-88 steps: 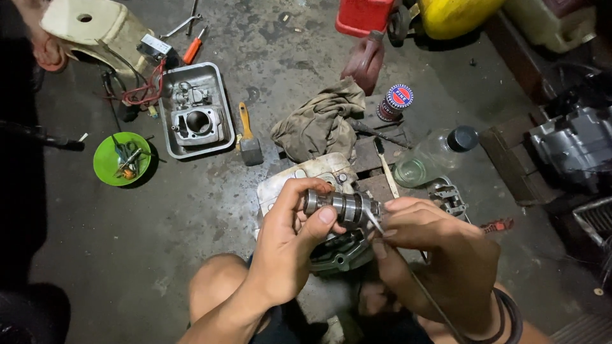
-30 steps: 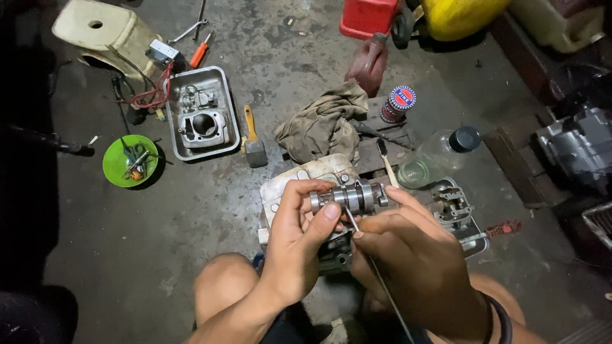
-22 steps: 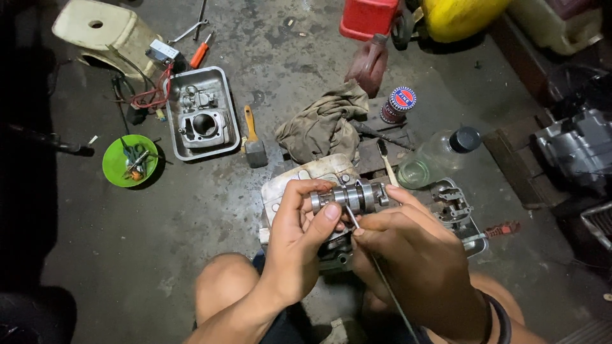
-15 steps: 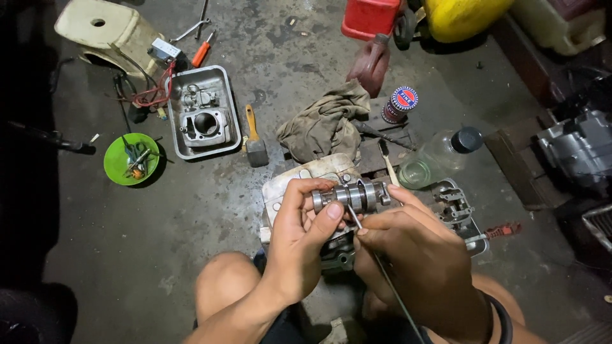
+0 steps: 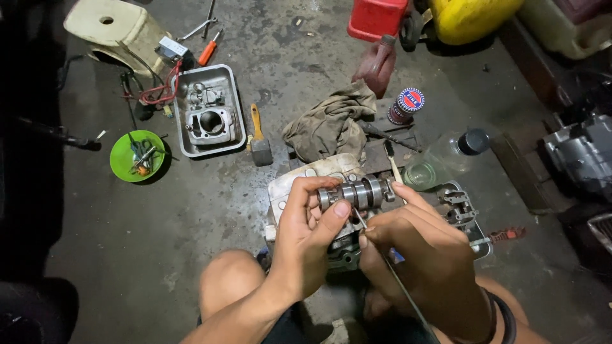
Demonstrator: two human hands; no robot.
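While the left hand (image 5: 312, 236) fingers clamp the metal shaft (image 5: 357, 192) by its end, the right hand (image 5: 421, 255) fingers pinch a thin wire (image 5: 395, 286) just under it. The shaft looks heavy, hard, maybe oily.

Green bowl (image 5: 137, 155), metal tray (image 5: 183, 130) (probably engine parts inside), paintbrush (image 5: 259, 140), crumpled rag (image 5: 331, 124)

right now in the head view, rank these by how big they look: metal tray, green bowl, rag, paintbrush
1. Rag and metal tray: alike in spread, too near to rank.
2. Green bowl.
3. Paintbrush, smallest.
All lie on the floor at a similar distance, so the order is fairly safe.
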